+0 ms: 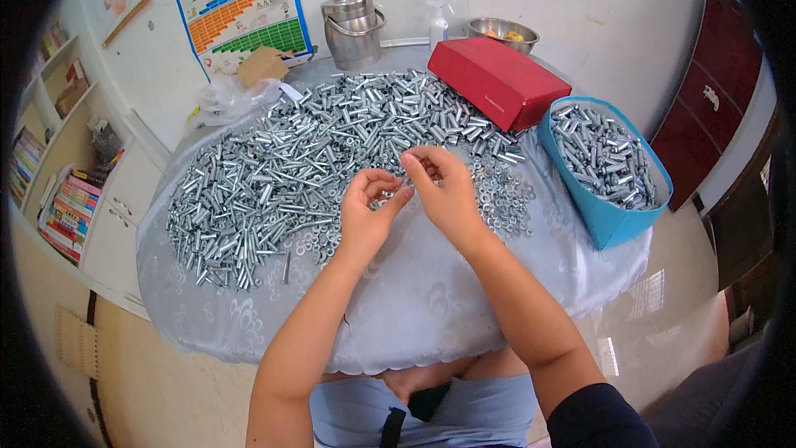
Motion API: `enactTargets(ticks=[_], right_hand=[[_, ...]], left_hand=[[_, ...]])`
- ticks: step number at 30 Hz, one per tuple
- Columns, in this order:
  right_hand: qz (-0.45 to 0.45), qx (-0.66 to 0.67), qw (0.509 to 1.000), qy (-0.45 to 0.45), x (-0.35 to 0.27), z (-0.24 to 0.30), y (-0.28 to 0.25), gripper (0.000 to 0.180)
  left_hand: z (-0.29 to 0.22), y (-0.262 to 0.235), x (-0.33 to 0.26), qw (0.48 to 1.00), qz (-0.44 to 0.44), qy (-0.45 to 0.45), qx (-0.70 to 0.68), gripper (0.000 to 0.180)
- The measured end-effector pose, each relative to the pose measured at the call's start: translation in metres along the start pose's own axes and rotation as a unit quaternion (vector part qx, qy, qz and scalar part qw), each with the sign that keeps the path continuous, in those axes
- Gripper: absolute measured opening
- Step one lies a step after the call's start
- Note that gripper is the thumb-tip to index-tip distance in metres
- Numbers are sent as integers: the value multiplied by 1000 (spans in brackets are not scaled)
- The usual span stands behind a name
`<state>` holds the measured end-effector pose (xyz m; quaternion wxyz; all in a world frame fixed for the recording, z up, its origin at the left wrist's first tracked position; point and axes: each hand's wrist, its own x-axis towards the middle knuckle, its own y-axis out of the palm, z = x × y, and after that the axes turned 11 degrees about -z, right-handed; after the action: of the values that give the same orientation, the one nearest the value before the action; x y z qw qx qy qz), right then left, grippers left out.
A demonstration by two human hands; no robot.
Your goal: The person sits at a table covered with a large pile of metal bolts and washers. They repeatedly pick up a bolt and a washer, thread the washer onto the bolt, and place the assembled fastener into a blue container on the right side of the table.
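Left hand, right hand curled narrowly, grip unclear; small silver metal rings lay just rightward; slack pinch risked losing any piece there.

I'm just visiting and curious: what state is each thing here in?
Left hand: fingers curled
Right hand: fingers bent
Metal pieces: heaped loose
Small rings: scattered loose
Blue bin: open, filled
Red box: closed on visible sides
Metal canister: lidded, upright
Metal bowl: uncovered, upright
Spray bottle: upright
Plastic bag: crumpled
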<state>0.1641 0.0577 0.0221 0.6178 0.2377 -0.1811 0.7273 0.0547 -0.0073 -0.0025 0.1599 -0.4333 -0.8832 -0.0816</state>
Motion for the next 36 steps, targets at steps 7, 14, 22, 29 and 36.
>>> enactTargets(ticks=[7,14,22,29,36], right_hand=[[55,-89,990,-94,2,-6,-2,15],[91,-236,954,-161,22,5,-41,13],[264,-364,887,-101,9,-12,-48,20],[271,-400,869,-109,8,-19,-49,20],[246,-385,879,-138,4,-29,-45,13]], left_hand=[[-2,3,1,989,-10,-34,-141,29],[3,-7,5,995,-30,-45,-87,30],[-7,-9,6,972,-59,-147,-172,26],[-8,-9,5,962,-64,-178,-197,21],[-3,-10,7,955,-72,-208,-198,24]])
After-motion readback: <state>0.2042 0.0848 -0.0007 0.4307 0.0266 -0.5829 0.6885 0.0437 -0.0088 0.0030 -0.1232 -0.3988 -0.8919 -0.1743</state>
